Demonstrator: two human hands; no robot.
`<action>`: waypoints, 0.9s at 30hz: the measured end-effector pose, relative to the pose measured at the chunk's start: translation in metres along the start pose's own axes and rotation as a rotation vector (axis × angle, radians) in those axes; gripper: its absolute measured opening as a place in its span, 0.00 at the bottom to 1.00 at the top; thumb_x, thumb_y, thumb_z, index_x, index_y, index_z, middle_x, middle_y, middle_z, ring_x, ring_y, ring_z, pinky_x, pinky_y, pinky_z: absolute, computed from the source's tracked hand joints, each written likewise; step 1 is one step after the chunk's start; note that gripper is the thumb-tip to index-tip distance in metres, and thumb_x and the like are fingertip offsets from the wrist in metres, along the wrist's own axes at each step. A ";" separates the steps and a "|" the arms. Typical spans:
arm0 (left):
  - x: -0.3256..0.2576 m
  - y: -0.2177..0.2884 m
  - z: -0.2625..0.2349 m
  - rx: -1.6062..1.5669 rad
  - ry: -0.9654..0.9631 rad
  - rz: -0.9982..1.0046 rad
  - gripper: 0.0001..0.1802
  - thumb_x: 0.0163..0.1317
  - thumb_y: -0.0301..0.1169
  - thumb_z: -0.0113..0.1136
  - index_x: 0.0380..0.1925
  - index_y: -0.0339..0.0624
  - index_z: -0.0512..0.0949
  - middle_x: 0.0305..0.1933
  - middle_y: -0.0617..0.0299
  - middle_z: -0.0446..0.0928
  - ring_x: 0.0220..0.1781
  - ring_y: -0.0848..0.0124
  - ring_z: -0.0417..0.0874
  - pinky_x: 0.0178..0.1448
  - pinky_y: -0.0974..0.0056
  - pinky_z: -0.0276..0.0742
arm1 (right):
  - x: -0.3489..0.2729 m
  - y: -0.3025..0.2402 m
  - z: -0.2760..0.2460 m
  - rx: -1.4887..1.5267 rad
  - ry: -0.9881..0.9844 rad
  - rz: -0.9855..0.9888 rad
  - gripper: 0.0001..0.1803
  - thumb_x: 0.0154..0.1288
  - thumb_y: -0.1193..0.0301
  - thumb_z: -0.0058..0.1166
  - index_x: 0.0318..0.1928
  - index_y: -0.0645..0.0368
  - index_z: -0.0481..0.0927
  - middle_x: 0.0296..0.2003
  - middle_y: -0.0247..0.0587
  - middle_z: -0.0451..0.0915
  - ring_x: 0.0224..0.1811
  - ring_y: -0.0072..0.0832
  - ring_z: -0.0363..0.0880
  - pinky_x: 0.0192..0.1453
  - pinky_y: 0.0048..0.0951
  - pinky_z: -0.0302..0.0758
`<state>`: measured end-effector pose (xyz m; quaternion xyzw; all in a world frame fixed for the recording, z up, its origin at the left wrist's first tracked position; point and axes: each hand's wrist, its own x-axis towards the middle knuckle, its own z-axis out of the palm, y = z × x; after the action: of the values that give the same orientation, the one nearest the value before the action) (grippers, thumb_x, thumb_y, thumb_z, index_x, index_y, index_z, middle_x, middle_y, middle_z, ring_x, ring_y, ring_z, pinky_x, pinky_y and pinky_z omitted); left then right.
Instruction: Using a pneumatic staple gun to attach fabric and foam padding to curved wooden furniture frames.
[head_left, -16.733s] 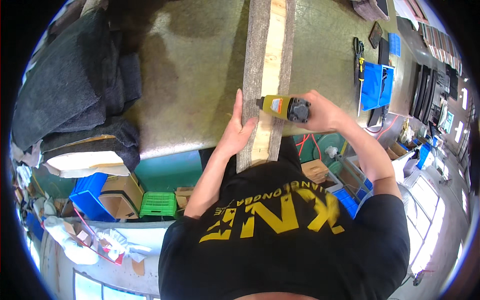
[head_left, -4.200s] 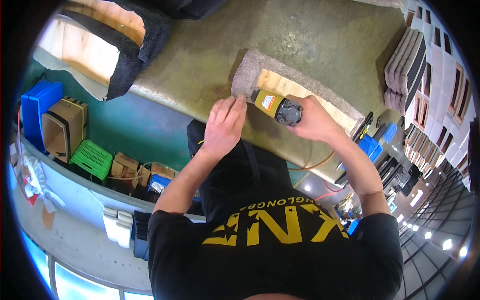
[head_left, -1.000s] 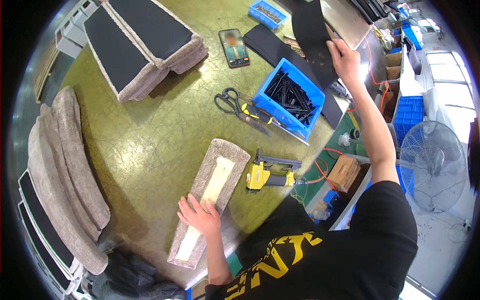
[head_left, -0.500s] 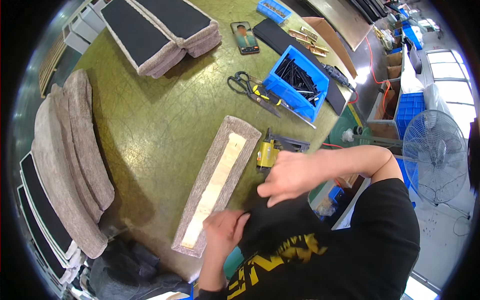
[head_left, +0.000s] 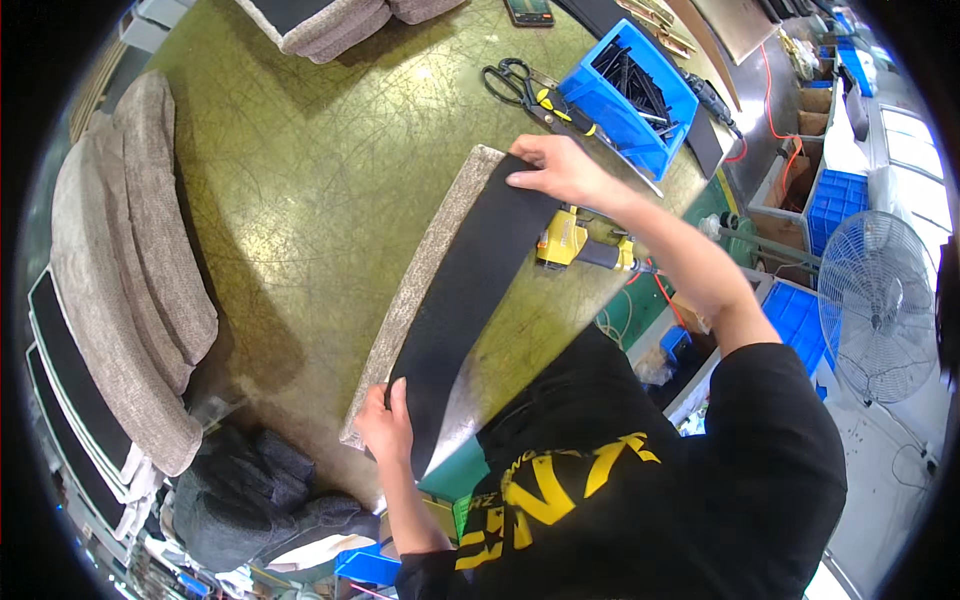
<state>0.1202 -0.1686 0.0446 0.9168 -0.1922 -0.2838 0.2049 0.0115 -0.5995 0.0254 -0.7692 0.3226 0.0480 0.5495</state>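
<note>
A long strip of black fabric [head_left: 455, 290] lies over a padded board [head_left: 430, 275] wrapped in grey-beige upholstery cloth, whose left border shows beside it. My left hand [head_left: 387, 425] pinches the strip at its near end, thumb on top, against the board's edge. At the far end my right hand [head_left: 560, 170] is closed on the strip's corner, with the thumb over the black cloth. The strip's right side hangs past the board. Just right of it, below my right hand, a yellow pneumatic staple gun [head_left: 565, 240] rests on the table.
Scissors [head_left: 515, 85] and a blue bin [head_left: 600, 130] of black strips lie beyond my right hand. Curved upholstered pieces [head_left: 110, 260] stand at the left, dark cloth [head_left: 250, 500] below them. Upholstered blocks [head_left: 330, 30] and a phone [head_left: 530, 12] sit far back. A fan [head_left: 878, 310] stands right.
The black strip has come up over the board, covering its bare wooden middle. My right hand has moved away to the board's far end; both hands now grip the strip. The view has shifted.
</note>
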 end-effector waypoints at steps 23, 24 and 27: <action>0.039 0.075 0.019 0.483 0.351 0.452 0.29 0.55 0.45 0.70 0.54 0.42 0.78 0.63 0.43 0.70 0.66 0.43 0.69 0.71 0.37 0.58 | 0.017 0.041 0.029 -0.298 0.290 -0.168 0.30 0.55 0.51 0.71 0.52 0.56 0.79 0.44 0.43 0.76 0.50 0.40 0.78 0.53 0.38 0.76; 0.046 0.094 0.031 0.444 0.284 0.510 0.31 0.56 0.45 0.70 0.57 0.41 0.76 0.66 0.42 0.69 0.68 0.43 0.68 0.73 0.37 0.57 | 0.016 0.042 0.030 -0.302 0.299 -0.185 0.30 0.55 0.51 0.71 0.51 0.56 0.79 0.43 0.43 0.76 0.49 0.40 0.78 0.53 0.37 0.76; 0.079 0.155 0.086 0.367 0.243 0.723 0.38 0.60 0.51 0.66 0.66 0.42 0.71 0.73 0.39 0.63 0.75 0.40 0.61 0.76 0.34 0.51 | 0.021 0.042 0.030 -0.322 0.301 -0.160 0.29 0.56 0.52 0.71 0.51 0.56 0.79 0.42 0.43 0.77 0.45 0.39 0.79 0.52 0.37 0.76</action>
<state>0.0924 -0.3595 0.0200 0.8384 -0.5233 -0.0443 0.1460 0.0133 -0.5902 -0.0301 -0.8687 0.3270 -0.0601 0.3673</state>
